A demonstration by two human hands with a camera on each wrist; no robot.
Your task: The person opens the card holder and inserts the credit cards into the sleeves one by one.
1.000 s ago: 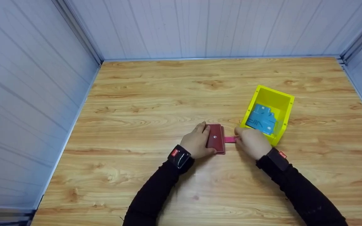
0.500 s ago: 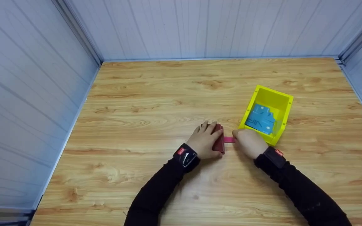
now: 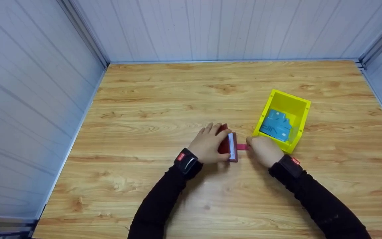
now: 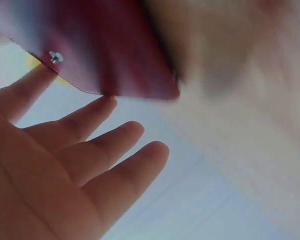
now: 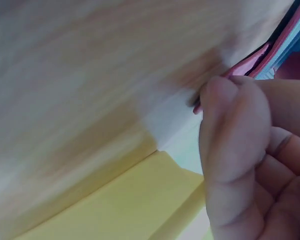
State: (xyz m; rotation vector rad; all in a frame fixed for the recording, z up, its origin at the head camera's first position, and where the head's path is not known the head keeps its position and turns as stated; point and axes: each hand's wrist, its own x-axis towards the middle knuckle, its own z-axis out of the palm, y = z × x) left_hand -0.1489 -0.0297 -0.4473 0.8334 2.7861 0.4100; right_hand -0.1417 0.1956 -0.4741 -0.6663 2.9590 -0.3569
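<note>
A dark red wallet (image 3: 224, 146) lies on the table with its cover tilted up, and a pale strip (image 3: 232, 146) of its inside shows. My left hand (image 3: 207, 145) is at the cover; in the left wrist view its fingers stretch out and fingertips touch the edge of the red cover (image 4: 110, 55), near a metal snap (image 4: 55, 57). The thumb is close to the wallet's near edge. My right hand (image 3: 266, 150) pinches the pink strap (image 3: 242, 146) at the wallet's right side between thumb and forefinger, its other fingers curled in the right wrist view.
A yellow bin (image 3: 305, 114) stands just beyond and right of my right hand, nearly touching it. Several blue cards (image 3: 276, 125) lie inside, one lettered VIP. Pale panel walls (image 3: 191, 31) border the wooden table (image 3: 151, 99).
My left hand first slid right over the closed wallet, then moved back left as the cover tilted up, exposing the pale inside. My right hand stays on the strap.
</note>
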